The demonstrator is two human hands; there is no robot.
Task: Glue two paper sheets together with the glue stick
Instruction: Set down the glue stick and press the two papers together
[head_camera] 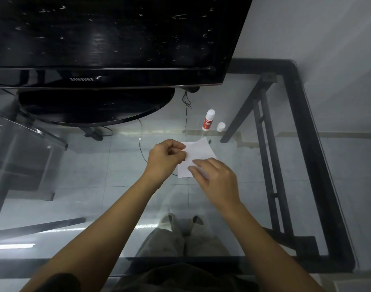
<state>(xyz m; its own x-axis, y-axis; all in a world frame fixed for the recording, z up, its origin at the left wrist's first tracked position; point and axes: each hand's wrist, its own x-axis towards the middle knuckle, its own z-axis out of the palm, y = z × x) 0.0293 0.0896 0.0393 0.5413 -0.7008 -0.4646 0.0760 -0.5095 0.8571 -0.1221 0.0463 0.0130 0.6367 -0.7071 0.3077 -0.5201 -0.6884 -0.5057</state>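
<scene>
Two small white paper sheets [198, 153] lie stacked on the glass table, the upper one slightly turned so a corner sticks out at the far right. My left hand [164, 159] pinches the sheets' left edge between thumb and fingers. My right hand [216, 178] rests on the sheets' near right part, fingers flat and pressing down. A red and white glue stick [208, 120] stands upright behind the sheets, apart from both hands. Its white cap [221, 126] stands on the glass just to its right.
A black television [108, 43] on an oval base [96, 106] fills the far left of the glass table [306, 186]. The table's black frame [319, 157] runs along the right and near sides. Cables, floor tiles and my legs show through the glass.
</scene>
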